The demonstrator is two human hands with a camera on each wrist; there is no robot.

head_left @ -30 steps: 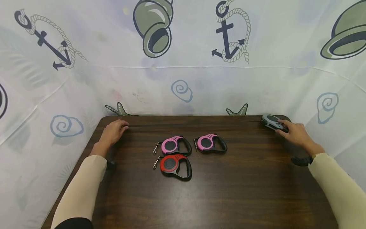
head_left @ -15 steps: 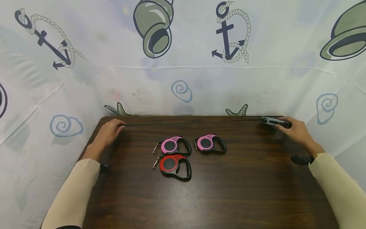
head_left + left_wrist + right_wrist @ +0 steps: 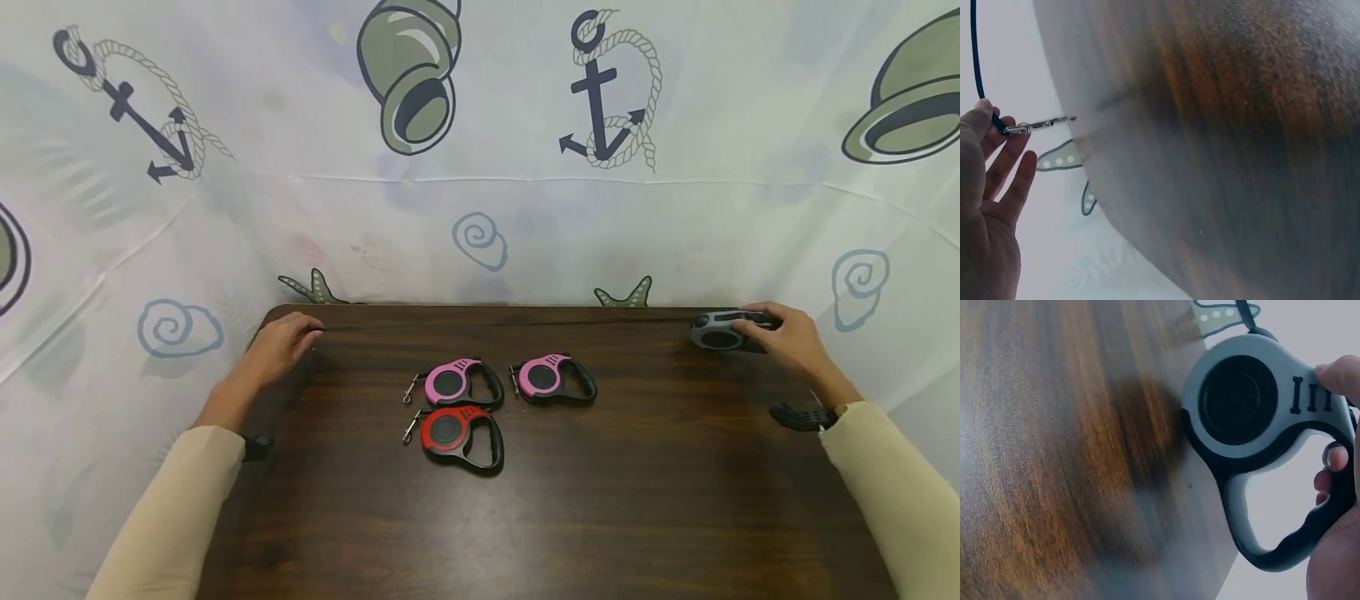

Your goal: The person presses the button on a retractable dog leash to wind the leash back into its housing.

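My right hand (image 3: 787,333) grips the black handle of a grey retractable dog leash (image 3: 1238,394) near the far right corner of the table, thumb on its casing. From the casing a thin black cord (image 3: 510,323) runs left across the far side of the table. At the far left, my left hand (image 3: 281,343) pinches the cord's end between thumb and fingers, just behind a metal clip (image 3: 1038,124). A pink leash (image 3: 450,383) and a red leash (image 3: 447,432) lie together mid-table, clips pointing left. Another pink leash (image 3: 542,377) lies to their right.
The dark wooden table (image 3: 600,500) ends at a back edge against a patterned cloth (image 3: 517,242) that also hangs along both sides. The stretched cord passes beyond the leashes, near the back edge.
My left hand has drawn a little to the left with the cord's end. My right hand has turned the grey leash over and shifted slightly right. The other leashes stay put.
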